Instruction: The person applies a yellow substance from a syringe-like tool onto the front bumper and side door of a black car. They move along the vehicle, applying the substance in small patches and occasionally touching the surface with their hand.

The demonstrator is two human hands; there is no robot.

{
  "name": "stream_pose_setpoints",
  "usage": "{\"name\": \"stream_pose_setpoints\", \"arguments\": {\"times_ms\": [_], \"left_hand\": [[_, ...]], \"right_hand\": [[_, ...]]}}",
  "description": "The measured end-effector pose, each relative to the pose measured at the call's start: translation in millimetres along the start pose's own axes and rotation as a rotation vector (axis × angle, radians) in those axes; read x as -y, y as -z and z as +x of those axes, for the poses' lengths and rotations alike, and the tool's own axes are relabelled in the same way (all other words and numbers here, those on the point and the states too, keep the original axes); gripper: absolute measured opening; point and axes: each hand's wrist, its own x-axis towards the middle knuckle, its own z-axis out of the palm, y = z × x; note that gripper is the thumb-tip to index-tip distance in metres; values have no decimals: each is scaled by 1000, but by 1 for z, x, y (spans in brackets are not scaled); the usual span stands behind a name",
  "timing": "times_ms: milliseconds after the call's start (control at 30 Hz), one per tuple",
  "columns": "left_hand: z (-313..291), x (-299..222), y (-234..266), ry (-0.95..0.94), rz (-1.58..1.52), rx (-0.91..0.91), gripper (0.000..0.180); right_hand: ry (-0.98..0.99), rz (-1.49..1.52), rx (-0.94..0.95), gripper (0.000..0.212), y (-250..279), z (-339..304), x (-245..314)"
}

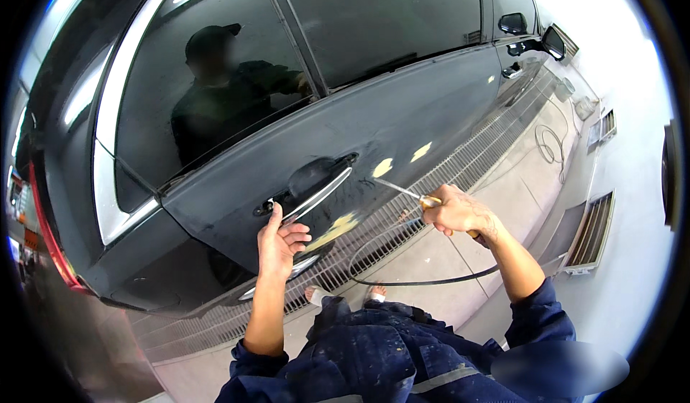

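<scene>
A chrome-faced door handle (320, 196) sits across the recess of the dark grey car door (438, 104). My left hand (279, 246) is at the handle's rear end, which lies between the raised thumb and the loosely curled fingers; part of this end is hidden. In my right hand (460, 212) is a screwdriver (402, 189) with a yellowish grip, the fingers closed around it. Its thin metal shaft points left toward the door, just below a pale yellow patch (383, 166). From this view I cannot tell whether the tip touches the door.
A long floor grating (474, 158) runs beside the car. A black hose (424, 282) curves over the floor near my feet. Along the white wall (618, 58) on the right are vents (591, 232). Buckets (585, 107) stand farther off, past the side mirror (553, 42).
</scene>
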Motion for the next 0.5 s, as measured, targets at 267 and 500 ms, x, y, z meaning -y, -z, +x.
{"name": "stream_pose_setpoints", "arguments": {"times_ms": [267, 500], "left_hand": [[-10, 3, 12, -36, 113, 76, 68], [-50, 42, 102, 137, 554, 144, 66]], "right_hand": [[197, -209, -138, 31, -13, 33, 41], [160, -357, -144, 36, -13, 38, 53]]}}
